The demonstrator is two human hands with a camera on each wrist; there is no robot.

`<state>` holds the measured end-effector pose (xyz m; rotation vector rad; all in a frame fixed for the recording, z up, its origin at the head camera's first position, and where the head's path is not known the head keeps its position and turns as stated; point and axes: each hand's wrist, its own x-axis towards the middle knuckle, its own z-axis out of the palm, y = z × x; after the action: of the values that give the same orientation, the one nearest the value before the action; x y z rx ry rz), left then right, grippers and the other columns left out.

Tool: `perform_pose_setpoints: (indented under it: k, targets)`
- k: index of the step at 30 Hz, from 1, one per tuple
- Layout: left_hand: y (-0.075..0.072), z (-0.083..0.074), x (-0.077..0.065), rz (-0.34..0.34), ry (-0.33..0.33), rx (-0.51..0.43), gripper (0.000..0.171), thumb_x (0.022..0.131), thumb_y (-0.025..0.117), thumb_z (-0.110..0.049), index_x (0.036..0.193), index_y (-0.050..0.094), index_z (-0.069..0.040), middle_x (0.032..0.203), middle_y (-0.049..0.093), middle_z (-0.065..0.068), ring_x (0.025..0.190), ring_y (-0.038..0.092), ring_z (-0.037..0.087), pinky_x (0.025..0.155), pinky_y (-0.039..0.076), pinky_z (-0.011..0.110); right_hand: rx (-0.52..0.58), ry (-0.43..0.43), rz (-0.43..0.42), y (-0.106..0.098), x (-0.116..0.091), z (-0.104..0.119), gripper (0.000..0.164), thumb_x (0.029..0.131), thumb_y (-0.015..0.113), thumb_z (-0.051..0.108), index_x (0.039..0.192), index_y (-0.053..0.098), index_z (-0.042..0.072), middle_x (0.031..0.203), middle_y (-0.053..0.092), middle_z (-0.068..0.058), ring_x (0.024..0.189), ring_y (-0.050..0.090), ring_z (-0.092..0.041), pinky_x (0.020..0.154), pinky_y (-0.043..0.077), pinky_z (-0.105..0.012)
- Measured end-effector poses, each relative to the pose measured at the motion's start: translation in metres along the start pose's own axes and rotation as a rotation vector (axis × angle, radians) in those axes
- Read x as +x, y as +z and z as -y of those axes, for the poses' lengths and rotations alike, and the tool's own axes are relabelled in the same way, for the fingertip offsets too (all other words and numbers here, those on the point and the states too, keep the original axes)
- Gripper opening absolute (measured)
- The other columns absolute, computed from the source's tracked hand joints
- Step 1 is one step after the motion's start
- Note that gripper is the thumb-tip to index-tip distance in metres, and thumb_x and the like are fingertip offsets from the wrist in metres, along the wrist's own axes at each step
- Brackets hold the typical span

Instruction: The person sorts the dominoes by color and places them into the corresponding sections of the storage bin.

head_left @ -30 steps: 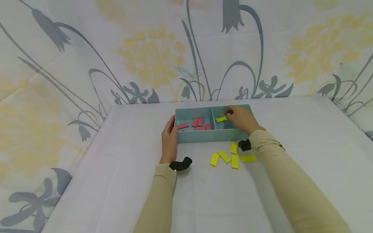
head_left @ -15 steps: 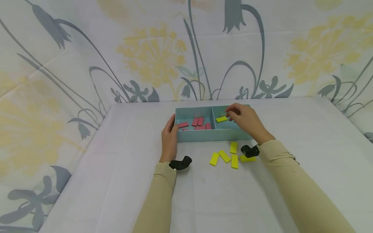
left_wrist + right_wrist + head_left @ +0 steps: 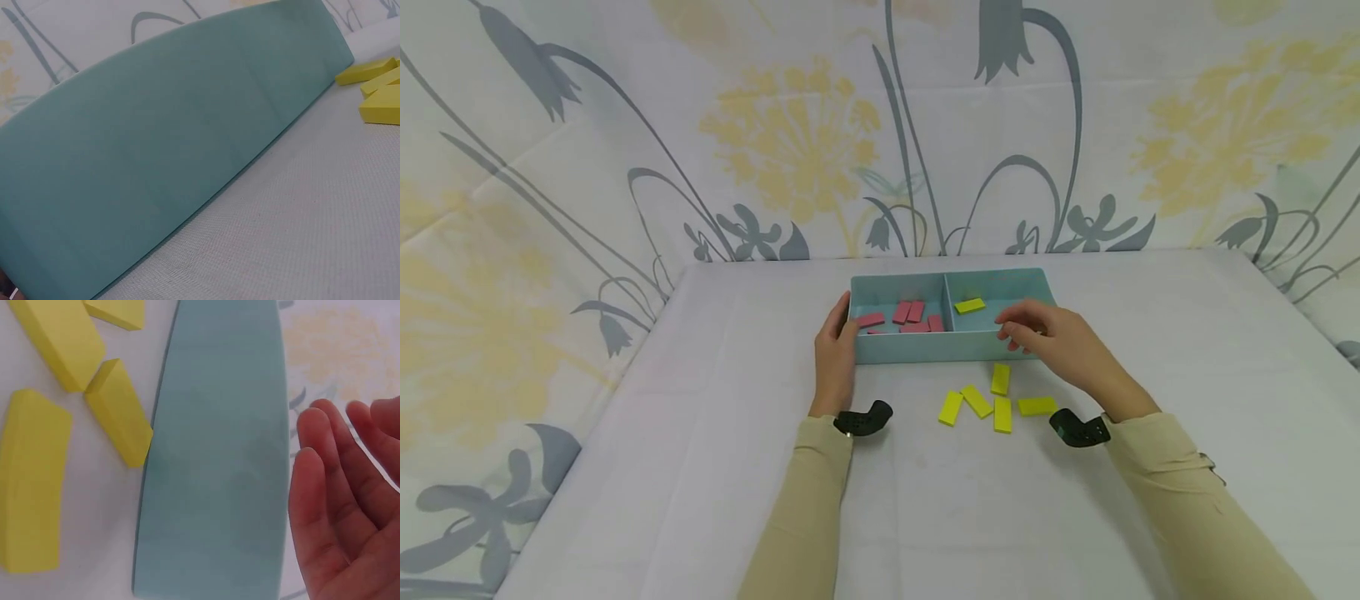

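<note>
A pale blue two-compartment box (image 3: pixel 940 348) stands on the table in the head view. My left hand (image 3: pixel 835 362) holds its left end, fingers along the outer side and thumb at the front corner. Several pink blocks (image 3: pixel 915 312) lie in the left compartment, and one yellow block (image 3: pixel 970 306) lies in the right compartment against the divider. Over the front wall's right part is my right hand (image 3: pixel 1060 342), its fingers loosely bent; in the right wrist view nothing sits between these fingers (image 3: pixel 309 487). Nearest below it on the table is a yellow block (image 3: pixel 1001 379).
Several more yellow blocks (image 3: pixel 977 402) lie scattered in front of the box, one of them (image 3: pixel 1037 406) near the right wrist's black camera (image 3: pixel 1078 428). A white cloth (image 3: pixel 955 517) covers the table. A flower-patterned cloth (image 3: pixel 940 125) hangs behind it.
My right hand has drawn back from the right compartment toward me and to the right, away from the yellow block lying inside. The left hand has stayed at the box's left end.
</note>
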<state>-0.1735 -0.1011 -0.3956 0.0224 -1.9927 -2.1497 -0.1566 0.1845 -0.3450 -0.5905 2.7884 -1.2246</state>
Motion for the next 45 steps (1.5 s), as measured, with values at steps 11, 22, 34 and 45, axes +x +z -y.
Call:
perform_pose_setpoints:
  k: [11,22,34,45]
  targets:
    - [-0.004,0.021,0.011,-0.014,0.007,-0.017,0.046,0.091,0.043,-0.012,0.136,0.039,-0.018,0.136,0.038,-0.008,0.126,0.032,0.009,0.100,0.028,0.026,-0.112,0.013,0.036,0.006,-0.017,-0.008,0.030,0.091,0.047,0.036,0.111,0.058,0.016,0.088,0.063,-0.003,0.079,0.058,-0.018,0.070,0.044,-0.036]
    - [-0.002,0.022,0.009,-0.016,0.011,0.000,0.046,0.090,0.043,-0.014,0.135,0.040,-0.020,0.135,0.039,-0.009,0.124,0.033,0.007,0.099,0.030,0.027,-0.110,0.052,0.039,0.012,-0.021,-0.022,0.031,0.092,0.048,0.033,0.113,0.056,0.013,0.090,0.062,-0.003,0.076,0.057,-0.018,0.066,0.044,-0.034]
    - [-0.002,0.023,0.009,-0.005,0.036,0.003,0.046,0.091,0.043,-0.013,0.137,0.038,-0.017,0.137,0.038,-0.004,0.126,0.032,0.013,0.100,0.030,0.029,-0.159,0.070,0.101,0.005,-0.021,-0.029,0.033,0.091,0.050,0.034,0.113,0.057,0.011,0.102,0.060,-0.003,0.086,0.055,-0.019,0.072,0.045,-0.035]
    - [-0.002,0.023,0.010,-0.016,0.024,0.037,0.045,0.092,0.042,-0.016,0.136,0.039,-0.021,0.136,0.039,-0.009,0.125,0.033,0.007,0.099,0.029,0.025,-0.234,0.125,0.231,-0.001,-0.021,-0.037,0.044,0.084,0.056,0.044,0.112,0.058,0.011,0.092,0.056,0.000,0.084,0.051,-0.018,0.070,0.043,-0.033]
